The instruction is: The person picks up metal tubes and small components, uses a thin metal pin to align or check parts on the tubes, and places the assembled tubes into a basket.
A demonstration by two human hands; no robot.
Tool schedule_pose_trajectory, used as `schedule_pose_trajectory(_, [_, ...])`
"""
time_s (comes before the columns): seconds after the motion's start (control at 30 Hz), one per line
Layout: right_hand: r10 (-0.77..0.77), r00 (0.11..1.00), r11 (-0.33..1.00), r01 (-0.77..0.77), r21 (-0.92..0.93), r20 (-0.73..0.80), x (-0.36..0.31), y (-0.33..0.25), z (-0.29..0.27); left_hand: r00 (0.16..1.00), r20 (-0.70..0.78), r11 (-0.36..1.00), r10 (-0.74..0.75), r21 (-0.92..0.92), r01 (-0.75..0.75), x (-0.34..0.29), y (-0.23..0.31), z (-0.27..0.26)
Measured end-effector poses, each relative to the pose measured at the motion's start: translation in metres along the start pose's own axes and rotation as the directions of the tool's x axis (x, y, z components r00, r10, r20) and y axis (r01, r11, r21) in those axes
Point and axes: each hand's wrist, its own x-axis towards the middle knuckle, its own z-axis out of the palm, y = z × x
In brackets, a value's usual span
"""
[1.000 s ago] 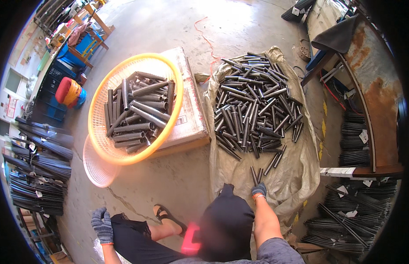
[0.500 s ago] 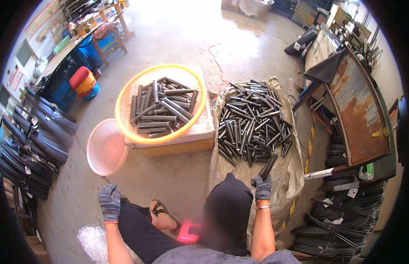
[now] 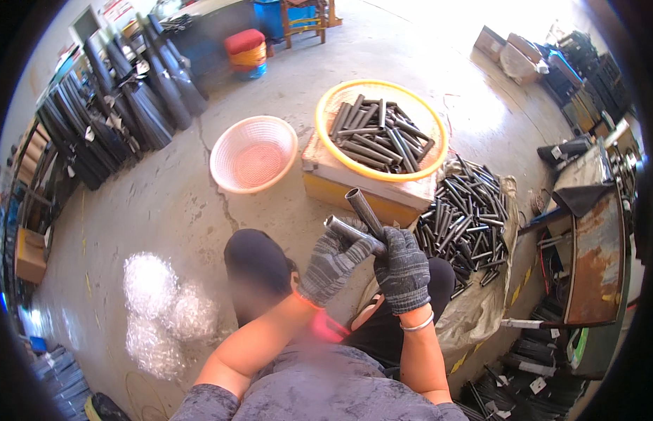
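Note:
Both hands wear grey striped knit gloves and meet in front of my knees. My left hand [image 3: 333,265] is closed round a short black tube [image 3: 351,234], its hollow end pointing up and left. My right hand [image 3: 402,272] grips a second black tube [image 3: 364,210], which tilts up and away with its open end showing. The tubes cross close together near the fingertips. Beyond them, a yellow-rimmed basket [image 3: 325,137] full of similar tubes rests on a cardboard box [image 3: 340,186]. To its right, a heap of black tubes [image 3: 467,217] lies on a tan sheet [image 3: 474,319].
An empty pink basket [image 3: 253,156] stands on the floor left of the box. Clear plastic bundles [image 3: 154,309] lie at the left. Long black tubes [image 3: 123,105] lean at the far left, near a red-topped stool [image 3: 246,52]. A rusty metal panel [image 3: 595,252] stands at the right.
The view has turned left. My right hand has come away from the heap carrying dark tubes. My left hand, empty before by my left knee, has moved to the middle and now holds one tube.

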Motion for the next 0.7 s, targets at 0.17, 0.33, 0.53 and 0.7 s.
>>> schedule_pose_trajectory(0.17, [-0.038,0.998,0.994,0.043,0.096,-0.049,-0.002,0.000,0.008,0.972,-0.216,0.978,0.087,-0.168,-0.125,-0.021,0.009,-0.021])
schedule_pose_trajectory(0.33, [0.021,0.993,0.996,-0.032,0.086,0.116,-0.018,0.005,-0.010,0.964,-0.120,0.972,0.235,0.011,-0.236,-0.024,0.025,-0.047])
schedule_pose_trajectory(0.53, [-0.306,0.934,0.950,0.287,0.127,0.181,-0.018,-0.009,-0.026,0.852,0.454,0.354,0.261,0.776,-0.522,-0.018,0.015,-0.029])
schedule_pose_trajectory(0.7, [-0.301,0.939,0.931,0.252,0.265,0.164,-0.021,-0.009,-0.037,0.920,0.392,0.625,-0.013,0.721,-0.299,-0.023,0.014,-0.029])
